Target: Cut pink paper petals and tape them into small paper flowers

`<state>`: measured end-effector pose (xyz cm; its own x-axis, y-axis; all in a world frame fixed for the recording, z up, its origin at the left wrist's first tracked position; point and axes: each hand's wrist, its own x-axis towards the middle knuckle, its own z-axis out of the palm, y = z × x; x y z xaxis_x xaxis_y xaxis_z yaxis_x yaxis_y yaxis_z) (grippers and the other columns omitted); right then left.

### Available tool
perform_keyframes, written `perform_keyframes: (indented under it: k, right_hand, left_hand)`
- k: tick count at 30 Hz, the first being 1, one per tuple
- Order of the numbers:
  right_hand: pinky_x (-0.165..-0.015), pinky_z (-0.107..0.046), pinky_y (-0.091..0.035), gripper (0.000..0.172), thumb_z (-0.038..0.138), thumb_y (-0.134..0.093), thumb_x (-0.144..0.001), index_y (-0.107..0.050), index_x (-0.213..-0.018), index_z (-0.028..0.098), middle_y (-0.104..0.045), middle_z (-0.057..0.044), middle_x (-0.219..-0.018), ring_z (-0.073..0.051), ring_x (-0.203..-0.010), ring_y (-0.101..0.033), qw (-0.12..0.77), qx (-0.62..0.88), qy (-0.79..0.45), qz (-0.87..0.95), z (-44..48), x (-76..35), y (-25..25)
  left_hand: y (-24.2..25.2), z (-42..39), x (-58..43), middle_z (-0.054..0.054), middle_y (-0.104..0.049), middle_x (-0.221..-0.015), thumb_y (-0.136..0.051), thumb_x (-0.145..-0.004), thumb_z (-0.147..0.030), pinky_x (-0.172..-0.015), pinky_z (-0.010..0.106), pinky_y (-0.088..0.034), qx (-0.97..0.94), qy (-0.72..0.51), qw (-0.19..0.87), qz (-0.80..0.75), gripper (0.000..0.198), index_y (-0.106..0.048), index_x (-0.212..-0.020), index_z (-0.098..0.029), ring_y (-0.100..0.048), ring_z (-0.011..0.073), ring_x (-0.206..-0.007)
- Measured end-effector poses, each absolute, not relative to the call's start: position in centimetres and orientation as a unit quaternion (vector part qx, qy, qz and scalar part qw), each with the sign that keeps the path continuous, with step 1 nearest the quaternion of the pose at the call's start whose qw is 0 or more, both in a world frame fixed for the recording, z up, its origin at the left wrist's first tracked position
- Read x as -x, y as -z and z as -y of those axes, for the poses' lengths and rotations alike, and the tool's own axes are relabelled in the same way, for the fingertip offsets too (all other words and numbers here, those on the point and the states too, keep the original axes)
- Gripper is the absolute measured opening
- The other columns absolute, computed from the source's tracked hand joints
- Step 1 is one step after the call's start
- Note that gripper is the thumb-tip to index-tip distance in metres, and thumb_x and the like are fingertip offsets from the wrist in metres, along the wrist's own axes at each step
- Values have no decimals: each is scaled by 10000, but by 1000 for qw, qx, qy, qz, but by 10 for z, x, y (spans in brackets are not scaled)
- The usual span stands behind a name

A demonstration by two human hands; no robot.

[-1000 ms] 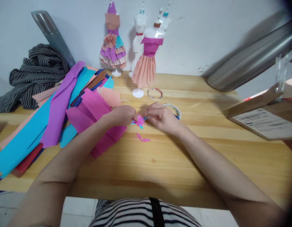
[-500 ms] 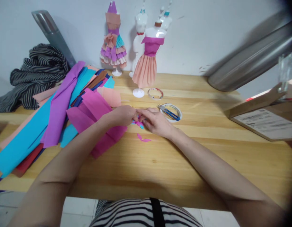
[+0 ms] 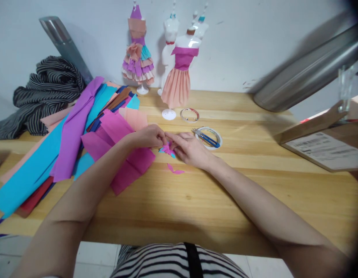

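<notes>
A small pink and blue paper piece (image 3: 167, 149) lies on the wooden table between my hands. My left hand (image 3: 150, 136) is at its upper left, fingertips pinched together; whatever they hold is too small to make out. The fingers of my right hand (image 3: 190, 148) are bent over the right side of the piece and press on it. Nearer me lies a loose pink paper scrap (image 3: 175, 170). Blue-handled snips (image 3: 207, 139) rest on a roll of tape (image 3: 221, 139) just beyond my right hand.
Colored paper sheets (image 3: 34, 170) and a striped cloth (image 3: 51, 92) cover the left side. Small dress forms (image 3: 177, 87) in paper dresses stand at the back, near a thin ring (image 3: 190, 115). A cardboard box (image 3: 323, 148) and a metal cylinder (image 3: 306, 69) are at right.
My left hand has lifted slightly up and left from the small paper piece, so more of it shows. My right hand has stayed nearly in place.
</notes>
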<state>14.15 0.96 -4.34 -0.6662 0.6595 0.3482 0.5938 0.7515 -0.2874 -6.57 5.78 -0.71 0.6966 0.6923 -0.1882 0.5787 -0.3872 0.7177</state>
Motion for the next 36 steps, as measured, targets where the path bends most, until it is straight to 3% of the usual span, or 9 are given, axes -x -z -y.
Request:
perform_keyframes:
  k: [7, 12, 19, 26, 33, 36]
  right_hand:
    - [-828, -394, -449, 570, 106, -482, -818, -420, -1384, 127, -662, -124, -974, -238, -920, -592, 234, 337, -80, 908, -9, -142, 42]
    - [-831, -420, -455, 566, 137, -488, -839, -418, -1400, 156, -651, -135, -1012, -251, -927, -589, 241, 329, -70, 910, -10, -146, 47]
    - [-806, -393, -464, 563, 145, -460, -882, -374, -1434, 214, -653, -117, -1050, -223, -921, -599, 252, 268, -52, 928, -10, -152, 48]
    - [-801, -381, -484, 482, 163, -464, -871, -480, -1346, 235, -686, -89, -978, -210, -909, -634, 333, 268, -72, 901, -11, -157, 53]
    - [-821, -409, -473, 438, 171, -466, -858, -533, -1291, 179, -675, -135, -1031, -233, -933, -626, 291, 310, -50, 904, -10, -152, 56]
    - [-811, -405, -470, 425, 164, -468, -860, -541, -1278, 149, -670, -146, -1025, -236, -927, -622, 283, 309, -32, 908, -9, -151, 54]
  left_hand:
    - [7, -55, 63, -8, -699, -674, -489, -683, -119, -578, 173, -384, -877, -52, 349, -326, 372, -772, -918, -175, -522, 79, -586]
    - [8, -52, 58, -14, -689, -623, -467, -647, -47, -562, 159, -361, -897, -43, 295, -326, 407, -778, -879, -169, -514, 67, -554]
    - [14, -53, 58, -2, -720, -696, -485, -637, -39, -568, 160, -396, -888, -36, 310, -339, 392, -770, -880, -154, -557, 85, -591]
    - [15, -54, 57, -16, -711, -685, -489, -654, -22, -611, 167, -427, -878, -28, 299, -371, 399, -764, -903, -169, -582, 86, -596]
    - [13, -52, 56, 26, -747, -799, -503, -675, -58, -654, 191, -443, -878, -34, 298, -373, 368, -771, -899, -171, -617, 108, -673]
    - [16, -54, 59, 19, -732, -736, -503, -680, -80, -610, 183, -422, -880, -48, 304, -361, 358, -772, -903, -162, -583, 96, -622]
